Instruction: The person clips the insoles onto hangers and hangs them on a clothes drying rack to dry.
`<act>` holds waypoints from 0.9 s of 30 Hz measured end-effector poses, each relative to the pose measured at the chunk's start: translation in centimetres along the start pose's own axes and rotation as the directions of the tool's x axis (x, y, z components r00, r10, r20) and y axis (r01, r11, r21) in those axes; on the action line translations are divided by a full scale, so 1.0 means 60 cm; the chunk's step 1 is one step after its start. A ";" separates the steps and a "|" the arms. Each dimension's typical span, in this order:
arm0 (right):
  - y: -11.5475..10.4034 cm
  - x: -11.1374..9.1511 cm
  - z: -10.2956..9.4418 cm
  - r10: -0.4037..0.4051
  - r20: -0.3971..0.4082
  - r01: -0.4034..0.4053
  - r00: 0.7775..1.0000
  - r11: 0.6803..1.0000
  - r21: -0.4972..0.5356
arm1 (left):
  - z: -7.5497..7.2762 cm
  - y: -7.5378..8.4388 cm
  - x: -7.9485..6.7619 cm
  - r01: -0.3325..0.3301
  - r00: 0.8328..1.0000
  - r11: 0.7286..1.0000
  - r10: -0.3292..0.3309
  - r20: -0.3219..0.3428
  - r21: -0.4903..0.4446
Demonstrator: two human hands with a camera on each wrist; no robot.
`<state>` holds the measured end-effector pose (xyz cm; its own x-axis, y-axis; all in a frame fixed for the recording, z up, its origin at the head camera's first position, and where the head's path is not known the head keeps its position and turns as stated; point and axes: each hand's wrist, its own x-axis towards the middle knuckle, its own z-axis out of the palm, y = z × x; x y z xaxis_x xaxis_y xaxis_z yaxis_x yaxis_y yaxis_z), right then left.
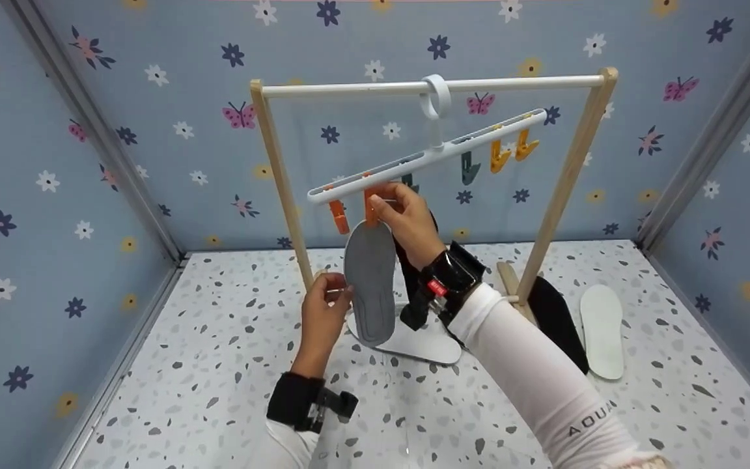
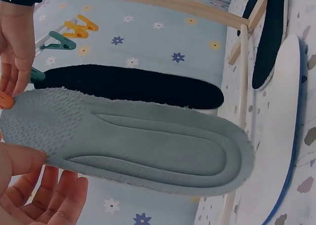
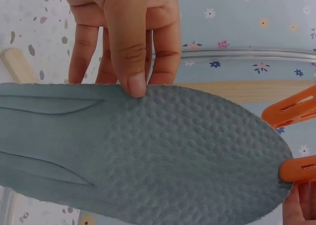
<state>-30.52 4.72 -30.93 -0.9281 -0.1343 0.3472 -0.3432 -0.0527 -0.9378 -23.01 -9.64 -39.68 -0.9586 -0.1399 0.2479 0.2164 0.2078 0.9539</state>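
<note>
Floral wallpaper behind; right hand's (image 1: 407, 221) white sleeve (image 1: 544, 384) reads "AQUA".

head high, wrists close on insole (image 1: 370, 286)

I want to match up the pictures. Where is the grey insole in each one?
Head: the grey insole hangs in the middle, below an orange clip.
Left wrist: it lies sideways across the middle.
Right wrist: it fills the lower part.
Shared landmark: the orange clip at its tip.
</note>
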 end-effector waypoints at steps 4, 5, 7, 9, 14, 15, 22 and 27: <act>0.002 -0.002 -0.001 -0.010 -0.003 0.010 1.000 1.000 -0.007 | 0.002 -0.045 0.014 0.001 1.000 1.000 -0.001 0.005 0.025; 0.002 -0.003 0.000 -0.015 0.000 0.015 1.000 1.000 -0.008 | 0.002 -0.057 0.016 0.001 1.000 1.000 -0.001 0.008 0.029; 0.003 -0.003 0.000 -0.029 0.006 0.029 1.000 1.000 -0.011 | 0.001 -0.078 0.022 0.006 1.000 1.000 -0.007 0.015 0.030; 0.005 -0.003 0.000 -0.042 0.011 0.043 0.999 0.999 -0.014 | 0.000 -0.087 0.023 0.007 1.000 0.999 -0.008 0.022 0.034; 0.009 -0.001 0.001 -0.051 0.005 0.051 0.999 0.997 -0.052 | -0.002 -0.094 0.022 0.022 0.999 0.999 -0.023 0.027 0.030; 0.009 -0.001 0.002 -0.050 0.001 0.050 0.999 0.997 -0.064 | -0.002 -0.095 0.021 0.028 0.999 0.999 -0.029 0.026 0.032; 0.014 0.000 0.001 -0.066 -0.024 0.064 0.998 0.995 -0.078 | -0.003 -0.107 0.013 0.029 0.999 0.997 -0.031 0.017 0.068; 0.019 -0.004 -0.001 -0.087 -0.040 0.085 0.995 0.995 -0.055 | -0.007 -0.119 0.009 0.015 0.999 0.997 -0.018 0.036 0.073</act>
<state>-30.73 4.77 -32.10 -0.8996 -0.0896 0.4273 -0.4283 -0.0095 -0.9036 -25.00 -11.61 -46.31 -0.9683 -0.1091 0.2245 0.1875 0.2762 0.9426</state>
